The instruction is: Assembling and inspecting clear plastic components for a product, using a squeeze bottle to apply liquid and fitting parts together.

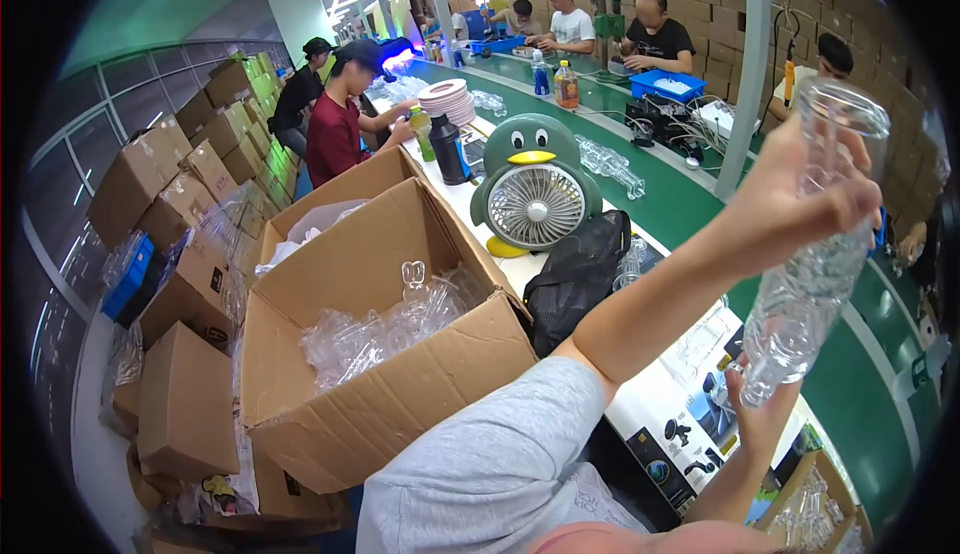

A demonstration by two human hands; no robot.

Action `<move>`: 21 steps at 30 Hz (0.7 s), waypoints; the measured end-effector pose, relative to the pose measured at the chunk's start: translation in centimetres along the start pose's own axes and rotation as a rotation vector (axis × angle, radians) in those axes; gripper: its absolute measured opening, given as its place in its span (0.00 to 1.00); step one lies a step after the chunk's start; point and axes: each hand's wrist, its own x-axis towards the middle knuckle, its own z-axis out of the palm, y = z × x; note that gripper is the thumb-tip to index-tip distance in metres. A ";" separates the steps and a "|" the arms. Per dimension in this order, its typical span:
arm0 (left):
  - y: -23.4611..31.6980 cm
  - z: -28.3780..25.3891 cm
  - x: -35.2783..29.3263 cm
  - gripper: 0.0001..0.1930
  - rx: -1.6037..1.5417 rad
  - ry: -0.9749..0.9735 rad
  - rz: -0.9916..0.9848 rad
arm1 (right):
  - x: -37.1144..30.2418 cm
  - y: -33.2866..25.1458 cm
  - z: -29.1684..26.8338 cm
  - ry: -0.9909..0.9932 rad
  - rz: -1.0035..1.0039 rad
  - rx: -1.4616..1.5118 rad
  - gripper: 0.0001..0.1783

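At the right, my left hand [835, 199] is closed around the upper part of a clear plastic bottle-shaped piece [812, 279], just below its wide round end. The piece hangs tilted, its narrower end down and to the left. My right hand [762, 416] is at that lower end, its fingers bent against it and partly hidden behind it. Left of my left arm, an open cardboard box [400, 374] holds several loose clear plastic parts [385, 339]. A box [800, 514] at the lower right holds more small clear parts.
A green penguin-shaped fan [537, 189] stands behind a black mesh bag [575, 279] on the white table. Beyond runs a green conveyor belt [480, 84] bearing more clear pieces [610, 164]. Printed sheets [690, 444] lie below my hands. Cartons [185, 404] are stacked left; several people work farther off.
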 end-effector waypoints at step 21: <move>-4.9 7.2 2.9 0.34 -0.079 -0.134 0.029 | 0.3 2.4 -4.7 0.219 -0.219 -0.179 0.19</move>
